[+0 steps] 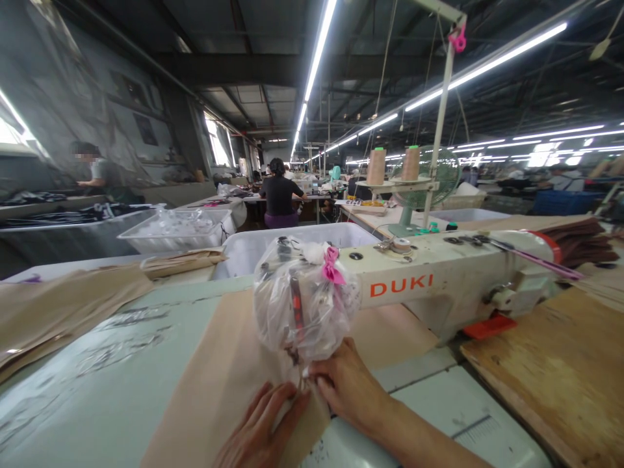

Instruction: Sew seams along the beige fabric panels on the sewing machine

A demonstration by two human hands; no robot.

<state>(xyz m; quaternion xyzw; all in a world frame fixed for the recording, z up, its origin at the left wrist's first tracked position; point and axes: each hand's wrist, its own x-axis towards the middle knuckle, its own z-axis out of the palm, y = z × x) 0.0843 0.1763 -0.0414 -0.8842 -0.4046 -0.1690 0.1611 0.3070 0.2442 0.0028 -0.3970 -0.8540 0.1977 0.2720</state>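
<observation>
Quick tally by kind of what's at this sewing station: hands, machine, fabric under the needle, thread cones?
Hands: 2, left hand and right hand, both on the fabric
Sewing machine: 1
Tan fabric piece under the hands: 1
Thread cones: 2, thread cone and second cone
Total: 6

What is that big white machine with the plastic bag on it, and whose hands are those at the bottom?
It is a sewing machine; a clear plastic bag covers its needle end. The camera sits on a person's head, looking down, so those are that person's own hands. The left hand and right hand press a tan piece of fabric flat on the pale green table right under the needle. More tan pieces lie to the left. Two thread cones stand behind. Other people work farther back.
</observation>
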